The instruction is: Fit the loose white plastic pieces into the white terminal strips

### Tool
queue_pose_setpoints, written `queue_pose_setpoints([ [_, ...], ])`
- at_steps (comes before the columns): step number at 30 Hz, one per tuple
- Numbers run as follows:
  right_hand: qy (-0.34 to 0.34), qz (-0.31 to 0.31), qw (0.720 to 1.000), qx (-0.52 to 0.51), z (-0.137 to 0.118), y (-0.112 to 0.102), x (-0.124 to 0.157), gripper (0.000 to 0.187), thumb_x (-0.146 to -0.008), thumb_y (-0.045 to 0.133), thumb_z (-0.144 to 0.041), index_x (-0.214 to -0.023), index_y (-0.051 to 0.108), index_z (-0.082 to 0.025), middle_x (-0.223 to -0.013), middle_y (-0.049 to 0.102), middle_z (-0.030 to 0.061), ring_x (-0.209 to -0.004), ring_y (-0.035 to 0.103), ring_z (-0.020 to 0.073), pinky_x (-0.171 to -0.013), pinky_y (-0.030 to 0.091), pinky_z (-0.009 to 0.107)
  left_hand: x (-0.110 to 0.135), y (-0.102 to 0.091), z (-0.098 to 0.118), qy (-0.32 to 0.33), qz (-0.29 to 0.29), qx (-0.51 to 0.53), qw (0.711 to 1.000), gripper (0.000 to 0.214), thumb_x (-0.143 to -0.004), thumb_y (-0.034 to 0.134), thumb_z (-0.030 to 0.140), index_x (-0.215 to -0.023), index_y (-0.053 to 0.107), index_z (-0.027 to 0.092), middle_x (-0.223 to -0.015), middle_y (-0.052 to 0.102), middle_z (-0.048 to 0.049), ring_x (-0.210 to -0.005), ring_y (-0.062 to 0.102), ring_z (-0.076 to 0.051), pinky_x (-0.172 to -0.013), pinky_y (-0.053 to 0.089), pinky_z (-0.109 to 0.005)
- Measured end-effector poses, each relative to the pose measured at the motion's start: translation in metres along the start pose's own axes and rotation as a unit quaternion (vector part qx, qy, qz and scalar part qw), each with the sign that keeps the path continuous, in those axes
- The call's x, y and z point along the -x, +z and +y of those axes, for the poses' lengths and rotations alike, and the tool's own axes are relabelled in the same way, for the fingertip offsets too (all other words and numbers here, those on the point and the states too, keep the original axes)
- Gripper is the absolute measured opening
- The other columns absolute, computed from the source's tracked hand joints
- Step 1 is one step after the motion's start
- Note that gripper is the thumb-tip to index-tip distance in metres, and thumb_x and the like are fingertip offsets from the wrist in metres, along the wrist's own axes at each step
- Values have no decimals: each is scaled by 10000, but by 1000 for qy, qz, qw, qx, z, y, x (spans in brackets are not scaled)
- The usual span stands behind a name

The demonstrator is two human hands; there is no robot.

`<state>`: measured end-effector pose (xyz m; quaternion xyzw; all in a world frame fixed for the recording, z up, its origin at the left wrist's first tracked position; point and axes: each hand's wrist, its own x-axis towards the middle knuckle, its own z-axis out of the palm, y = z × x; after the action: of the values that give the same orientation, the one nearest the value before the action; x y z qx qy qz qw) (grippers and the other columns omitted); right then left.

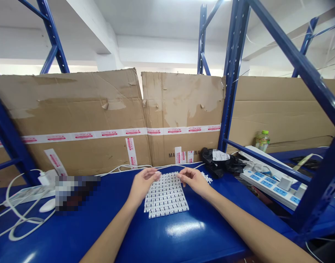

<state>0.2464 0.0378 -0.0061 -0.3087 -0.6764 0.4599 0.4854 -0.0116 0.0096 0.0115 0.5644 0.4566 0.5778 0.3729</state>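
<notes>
A grid of many small white pieces (167, 197), each with dark marks, lies in close rows on the blue tabletop. At its far left corner is my left hand (143, 182), thumb and fingers drawn together in a pinch; what they hold, if anything, is too small to name. My right hand (194, 180) hovers over the far right corner, its fingers curled and thumb pressed in, and I cannot make out whether a piece is between them. Just beyond the right hand, a small loose heap of similar white pieces (207, 177) is partly hidden.
A black plastic bag (218, 166) with a white label sits at the back right. Power strips (268, 184) and a bottle (262, 140) stand beyond the blue rack post (230, 91). White cables (12, 223) lie at left. Cardboard (101, 109) walls the back.
</notes>
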Motion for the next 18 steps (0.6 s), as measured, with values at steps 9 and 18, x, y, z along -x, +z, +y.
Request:
queue_pose_setpoints([
  [9,-3,66,990,120,3,-33,-5,399,-883,748,-576,-874,687,-182,-779,675,18,-611,598,139,-624,517,289,-36,-86,-27,-44,32,-84,995,724,-606,851,732,-1021,795,142,-1056,840,-163,-970,802,-320,-900,646,-441],
  [18,-7,39,980,196,2,-36,-4,327,-906,705,-516,-877,718,-190,-835,726,60,-688,643,172,-631,545,287,-48,-132,-42,-61,22,-326,943,217,-741,743,416,-839,824,240,-1003,866,-78,-1048,783,-337,-1023,551,-416],
])
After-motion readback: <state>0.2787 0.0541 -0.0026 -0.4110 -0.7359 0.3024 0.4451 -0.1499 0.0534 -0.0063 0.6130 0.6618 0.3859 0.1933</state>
